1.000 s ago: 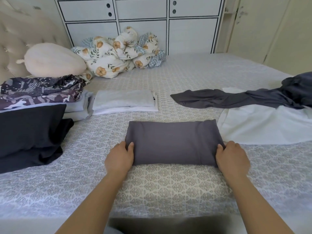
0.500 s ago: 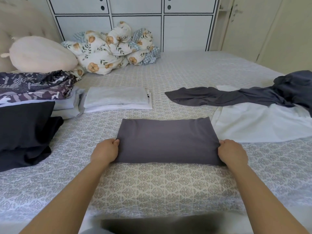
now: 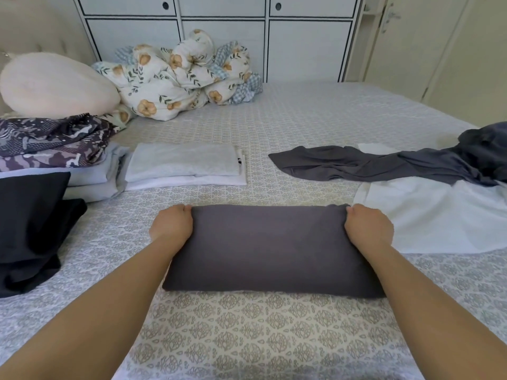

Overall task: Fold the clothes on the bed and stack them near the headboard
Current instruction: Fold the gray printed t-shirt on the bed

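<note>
Grey garment (image 3: 269, 248), folded to a flat oblong, lying across the middle of the bed (image 3: 274, 338), just beside a white cloth (image 3: 439, 215) on its right. Gripped at both far corners: left hand (image 3: 171, 227) curled on the far left corner, right hand (image 3: 367, 229) curled on the far right one, well apart, knuckles up, fingertips hidden in the cloth. Folding step seemingly at or near its last fold; either one more fold or a lift toward the folded piles, not possible to say which. Next move likely calling for an even grip at both ends, so that the layers do not slide apart, and a carry to the left.

Already folded: a white stack (image 3: 186, 168) beyond the garment, and a patterned pile (image 3: 52, 144) left of it, nearer the headboard (image 3: 33, 31). Still unfolded: a dark top (image 3: 370, 165) sprawled on the right, over the white cloth. Black cloth (image 3: 30, 229) heaped at the left edge.

Patterned bedspread, soft, prone to give under pressure. Cream pillow (image 3: 55, 86) and floral quilt (image 3: 178, 78) at the far side. White cupboards (image 3: 225, 45) behind, a pale door (image 3: 439, 45) on the right.
</note>
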